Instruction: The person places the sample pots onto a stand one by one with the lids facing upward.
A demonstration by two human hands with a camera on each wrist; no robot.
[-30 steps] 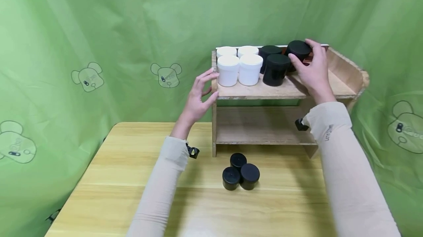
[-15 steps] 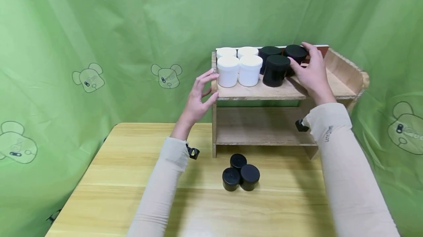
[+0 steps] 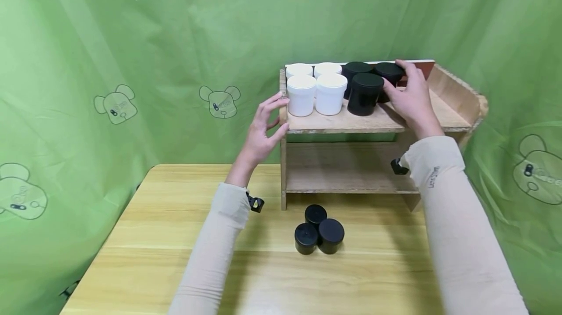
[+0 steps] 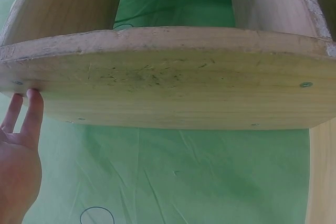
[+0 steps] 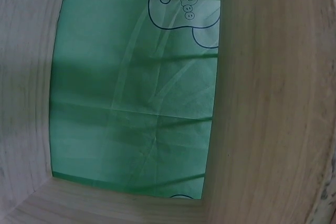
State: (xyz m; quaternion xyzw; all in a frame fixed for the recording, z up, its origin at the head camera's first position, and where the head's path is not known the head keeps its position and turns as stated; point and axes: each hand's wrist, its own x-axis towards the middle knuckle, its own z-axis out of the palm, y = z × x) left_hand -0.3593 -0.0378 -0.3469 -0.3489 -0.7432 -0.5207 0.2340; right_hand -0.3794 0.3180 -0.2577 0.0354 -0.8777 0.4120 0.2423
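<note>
Black jar (image 3: pixel 389 77), the rear right one of a cluster on the wooden shelf's (image 3: pixel 439 115) top board, sits under a person's right hand (image 3: pixel 410 95), whose fingers curl round its right side while the thumb comes in from the front; the grip is closed about the jar, and the jar appears to rest on the board rather than hang above it. Just left of it stand two more black jars (image 3: pixel 365 91), and left of those four white jars (image 3: pixel 315 89) in two rows, filling the shelf's left half. The left hand (image 3: pixel 262 132) is at the shelf's left end, fingers loosely bent and spread, its fingertips (image 4: pixel 32 98) touching the side panel's edge, steadying rather than gripping; it holds nothing. Below the shelf, on the desk (image 3: pixel 145 237), three smaller black jars (image 3: pixel 318 231) cluster together just in front of the shelf's lower tier, untouched. Green cartoon-printed cloth (image 3: pixel 131 61) hangs behind and around the shelf. The right wrist view shows only wood and cloth, adding nothing about the fingers.

Judged from this, the step in hand is seating this jar in the back row beside its black fellows. What comes next would call for letting the fingers open without nudging the neighbouring jar out of line, then reaching down for one of the three waiting below the shelf.
</note>
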